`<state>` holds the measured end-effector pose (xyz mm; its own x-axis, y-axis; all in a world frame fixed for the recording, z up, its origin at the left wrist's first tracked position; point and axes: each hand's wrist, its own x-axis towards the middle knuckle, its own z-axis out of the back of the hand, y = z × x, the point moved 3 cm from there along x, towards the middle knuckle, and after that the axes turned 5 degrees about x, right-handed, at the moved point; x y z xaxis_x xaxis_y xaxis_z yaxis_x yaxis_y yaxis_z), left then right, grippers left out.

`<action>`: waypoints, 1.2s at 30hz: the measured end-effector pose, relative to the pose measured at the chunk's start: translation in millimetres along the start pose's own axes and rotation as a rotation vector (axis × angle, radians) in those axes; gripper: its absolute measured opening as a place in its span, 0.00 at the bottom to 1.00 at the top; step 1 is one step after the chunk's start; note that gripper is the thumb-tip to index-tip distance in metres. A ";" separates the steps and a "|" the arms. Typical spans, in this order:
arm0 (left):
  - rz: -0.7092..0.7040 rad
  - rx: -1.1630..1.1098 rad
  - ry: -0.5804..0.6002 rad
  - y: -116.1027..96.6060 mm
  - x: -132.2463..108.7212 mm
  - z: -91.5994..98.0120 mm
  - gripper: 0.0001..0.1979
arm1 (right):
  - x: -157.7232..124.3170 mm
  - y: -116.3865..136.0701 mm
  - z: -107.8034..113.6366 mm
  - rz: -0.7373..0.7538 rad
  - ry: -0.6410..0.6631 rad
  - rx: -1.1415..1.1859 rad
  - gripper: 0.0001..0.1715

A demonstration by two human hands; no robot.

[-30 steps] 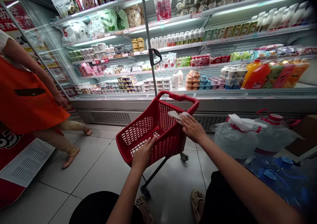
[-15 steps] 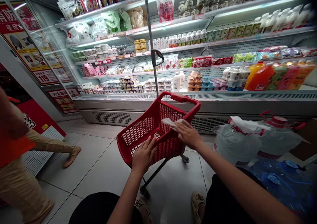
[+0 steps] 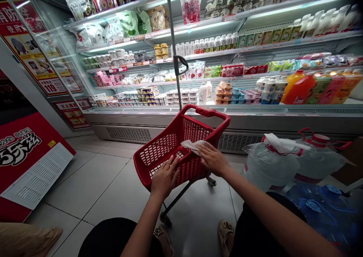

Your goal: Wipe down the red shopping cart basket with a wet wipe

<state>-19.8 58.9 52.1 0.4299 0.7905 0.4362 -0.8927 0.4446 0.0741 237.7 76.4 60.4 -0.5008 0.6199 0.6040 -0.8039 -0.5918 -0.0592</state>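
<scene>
A small red shopping cart (image 3: 167, 139) with a lattice basket stands on the tiled floor in front of me. My left hand (image 3: 165, 177) rests on its near rim, fingers stretched out and spread, holding nothing. Under the fingers of my right hand (image 3: 212, 156) is a white wipe (image 3: 190, 145), pressed on the near rim further right, by the handle end. Part of the wipe sticks out to the left over the basket. The basket holds nothing that I can see.
A refrigerated display (image 3: 198, 109) of dairy and drinks runs behind the cart. Large water bottles (image 3: 269, 166) and blue jugs (image 3: 314, 207) stand on the right. A red freezer (image 3: 31, 151) is at left, with another person's leg (image 3: 25, 236) near the lower left corner.
My right hand has slid slightly left and down along the rim with the wipe. My left hand stays in place. The passing person has moved mostly out of view at left.
</scene>
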 end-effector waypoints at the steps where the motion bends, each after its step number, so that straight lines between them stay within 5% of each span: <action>1: -0.003 -0.004 0.004 0.3 -0.6 0.6 0.32 | -0.5 -14.9 7.3 0.003 0.013 -0.019 0.34; 5: 0.006 0.004 0.023 -0.5 -2.2 0.3 0.31 | -4.8 -88.6 37.4 -0.144 -0.017 -0.142 0.32; 7: 0.009 0.006 0.022 -2.2 -2.0 -1.0 0.32 | -6.6 -103.3 41.1 -0.221 -0.059 -0.167 0.32; 9: 0.007 0.004 0.011 -4.0 -1.6 -1.9 0.33 | -7.2 -91.3 33.2 -0.248 -0.086 -0.152 0.33; 14: 0.004 0.024 -0.002 -4.0 -1.4 -1.5 0.34 | -5.8 -6.3 -2.9 -0.091 -0.039 -0.026 0.34; 17: -0.007 0.046 0.000 -1.7 -2.6 -0.7 0.34 | -4.5 3.7 -1.5 0.017 -0.007 -0.004 0.32; 23: -0.030 0.054 -0.026 -0.7 -4.6 -2.6 0.35 | -5.5 -87.8 36.9 -0.121 -0.029 -0.153 0.31; 26: -0.038 0.034 -0.037 -2.5 -4.4 -3.9 0.35 | -7.5 -105.4 36.3 -0.236 -0.089 -0.165 0.34; 29: -0.056 0.027 -0.050 -4.8 -4.0 -4.0 0.35 | -3.9 -71.9 16.4 -0.219 -0.111 -0.122 0.35; 34: -0.078 0.060 -0.071 -5.8 -4.8 -2.3 0.35 | 8.2 24.7 -20.5 -0.017 -0.022 0.034 0.33; 36: -0.080 0.073 -0.079 -4.6 -5.8 -1.5 0.35 | 10.4 38.0 -22.6 0.048 -0.002 0.060 0.34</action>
<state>-18.0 52.9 47.9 0.4910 0.7165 0.4955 -0.8644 0.4712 0.1752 194.7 71.9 46.4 -0.5374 0.5893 0.6032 -0.7585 -0.6505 -0.0402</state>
